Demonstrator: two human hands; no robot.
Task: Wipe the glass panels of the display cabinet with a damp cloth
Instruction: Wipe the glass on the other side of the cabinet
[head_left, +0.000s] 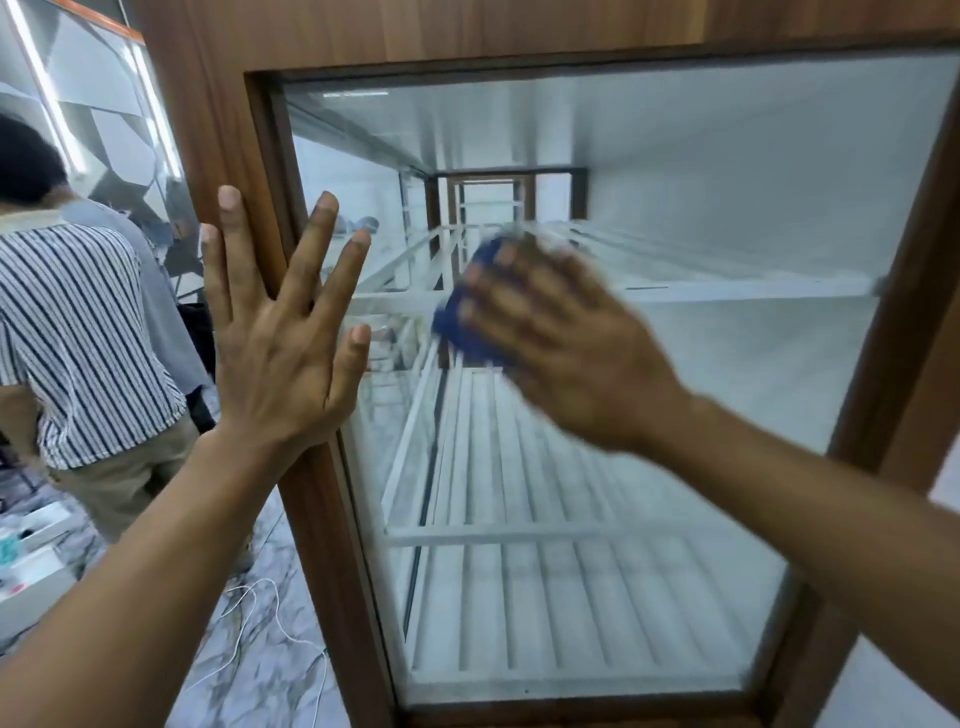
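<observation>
Mid-frame, the right hand (561, 332), fingers nearly straight, presses a crumpled dark blue cloth (465, 332) on the big clear glass panel (701, 374). The empty left hand (280, 343), spread wide, leans on the brown wooden frame (265, 171). Push evenly and reach the corners.

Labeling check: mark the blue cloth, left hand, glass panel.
blue cloth (451, 325), head view, exposed left edge
left hand (280, 358), head view, back of hand
glass panel (571, 571), head view, bare lower area

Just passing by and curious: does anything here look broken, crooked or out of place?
The glass panel looks intact and its wooden frame straight. One thing stands out: a loose white cable lies in loops on the marble floor beside the frame, where someone could trip.
</observation>
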